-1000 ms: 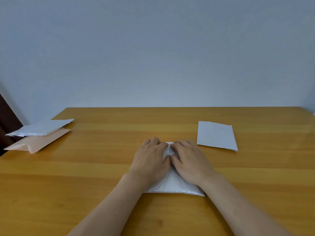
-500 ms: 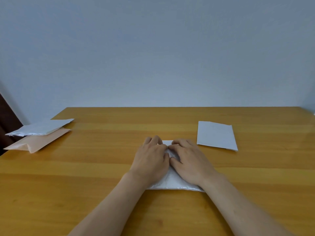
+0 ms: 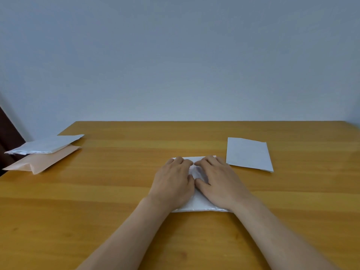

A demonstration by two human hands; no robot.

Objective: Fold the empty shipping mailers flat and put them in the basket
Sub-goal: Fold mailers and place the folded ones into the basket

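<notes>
Mailer (image 3: 198, 208): white, folded, under both palms.
Left hand (image 3: 172, 184): fingers flat, pressing.
Right hand (image 3: 221, 182): fingers flat, pressing.
Advice: sweep outward toward 9 and 3 o'clock, creasing firmly.

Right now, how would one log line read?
step: flattening | left hand, right hand: pressing white mailer | surface: table

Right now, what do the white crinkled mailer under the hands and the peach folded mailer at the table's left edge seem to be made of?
The white crinkled mailer looks like thin plastic film: glossy, with shiny wrinkles along its near edge. The peach folded mailer looks like matte paper, dull and holding a crisp crease, though matte plastic cannot be ruled out.
</notes>
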